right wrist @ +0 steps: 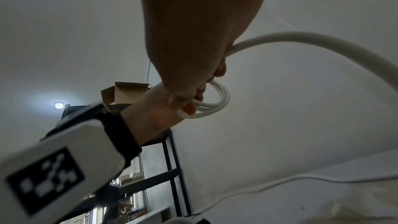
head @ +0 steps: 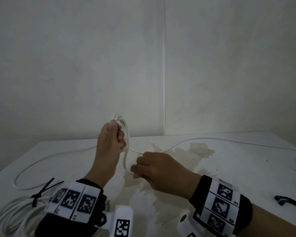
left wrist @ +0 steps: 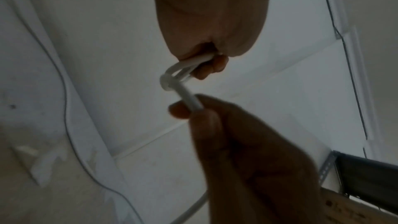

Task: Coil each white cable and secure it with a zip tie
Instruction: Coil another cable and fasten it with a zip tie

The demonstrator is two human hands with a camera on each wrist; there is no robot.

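Nearest, at the outer side of the left wrist, a finished coil of white cable (head: 12,214) was seen lying on the table (head: 229,168), bound with a black zip tie (head: 43,190). At the outer side of the right wrist, a second black zip tie (head: 290,202) was seen lying loose on the table, well apart from both hands.

Further out, the right hand (head: 159,171) was held low over the table, with its fingers curled round a strand of the white cable (head: 125,161). The same grip was shown in the left wrist view, where the strand passed between the thumb and the fingers (left wrist: 178,110) of that hand.

Beyond and to the left of it, the left hand (head: 111,139) was raised above the table and clamped round several small loops of the cable (right wrist: 217,101), with the loops standing out past the fingers. The two hands were held near each other, joined by the short strand.

From the hands, the uncoiled remainder of the cable was laid across the table in two directions: one run (head: 229,139) toward the far right, another run (head: 32,166) curving to the left. A stained patch (head: 195,151) was visible on the table beyond the right hand. Behind the table stood a pale wall (head: 75,65).
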